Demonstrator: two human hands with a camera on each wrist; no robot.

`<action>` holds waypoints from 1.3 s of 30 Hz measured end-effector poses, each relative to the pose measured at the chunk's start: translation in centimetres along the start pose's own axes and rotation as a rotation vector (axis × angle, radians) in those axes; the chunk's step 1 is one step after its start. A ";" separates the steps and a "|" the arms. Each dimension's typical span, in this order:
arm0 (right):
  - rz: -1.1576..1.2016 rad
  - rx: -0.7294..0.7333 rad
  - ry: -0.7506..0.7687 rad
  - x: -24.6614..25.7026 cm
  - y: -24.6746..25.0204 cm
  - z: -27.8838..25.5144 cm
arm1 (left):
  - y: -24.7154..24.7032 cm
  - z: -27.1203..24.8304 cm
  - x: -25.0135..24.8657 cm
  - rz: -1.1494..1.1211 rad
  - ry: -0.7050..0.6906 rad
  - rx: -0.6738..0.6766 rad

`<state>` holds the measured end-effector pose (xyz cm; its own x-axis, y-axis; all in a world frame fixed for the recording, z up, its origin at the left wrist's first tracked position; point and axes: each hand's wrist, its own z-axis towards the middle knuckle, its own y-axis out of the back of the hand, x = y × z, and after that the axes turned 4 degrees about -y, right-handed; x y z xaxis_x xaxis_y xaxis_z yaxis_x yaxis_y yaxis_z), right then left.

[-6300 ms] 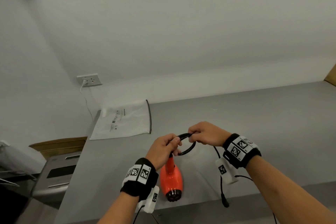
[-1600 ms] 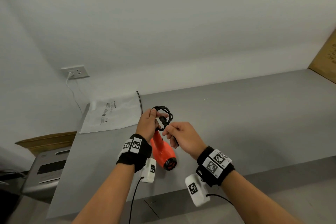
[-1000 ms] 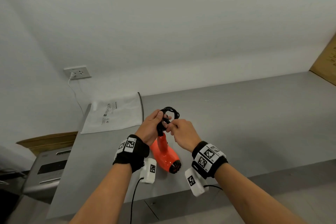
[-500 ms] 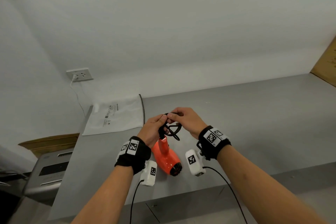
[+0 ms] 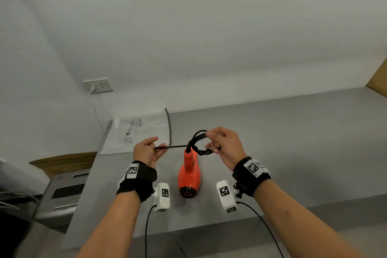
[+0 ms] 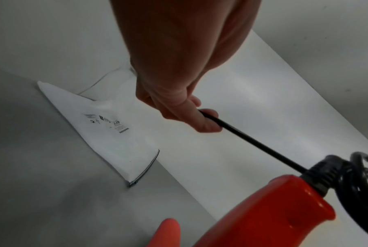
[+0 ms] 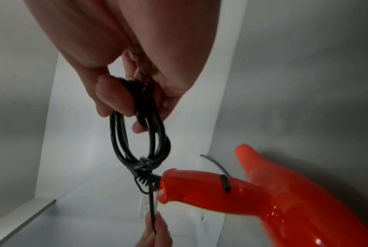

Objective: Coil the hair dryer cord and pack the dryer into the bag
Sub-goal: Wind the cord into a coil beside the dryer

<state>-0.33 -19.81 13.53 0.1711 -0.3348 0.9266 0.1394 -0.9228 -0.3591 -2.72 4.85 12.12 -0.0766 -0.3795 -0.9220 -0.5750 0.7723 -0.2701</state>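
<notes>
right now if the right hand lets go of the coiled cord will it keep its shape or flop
Probably mostly holds: the coiled cord looks cinched by a wrap near the dryer. The loops seem springy and may loosen. The tail pinched by the left hand would likely go slack.

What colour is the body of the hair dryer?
Bright orange-red; the hair dryer shows best in the head view.

You have a grey tabletop [image 5: 293, 136], a wall socket [image 5: 98, 85] with white cable [image 5: 95, 109], brown board [image 5: 378, 81] far right.
</notes>
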 end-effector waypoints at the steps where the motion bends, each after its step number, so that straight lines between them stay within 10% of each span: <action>1: 0.051 -0.006 -0.003 -0.2 -0.3 0.0 | 0.1 0.1 -0.1 0.022 -0.017 -0.021; 14: -0.191 -0.116 -0.006 0.1 -3.6 1.5 | -3.0 -2.9 -3.8 0.065 -0.250 0.246; 21: -0.092 0.007 -0.022 1.2 -4.0 1.7 | -4.8 -4.5 -4.5 0.836 -0.318 0.696; 31: -0.286 -0.027 0.128 0.9 -2.6 0.8 | -6.7 -5.0 -2.2 1.023 -0.440 0.412; 39: -0.357 -0.051 0.149 1.2 -2.8 -0.1 | -7.1 -4.3 -0.6 0.582 -0.229 0.484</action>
<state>-0.65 -17.63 15.65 -0.0231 -0.0112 0.9997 0.1151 -0.9933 -0.0085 -2.06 -2.59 15.73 -0.0565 0.2273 -0.9722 -0.0718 0.9703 0.2310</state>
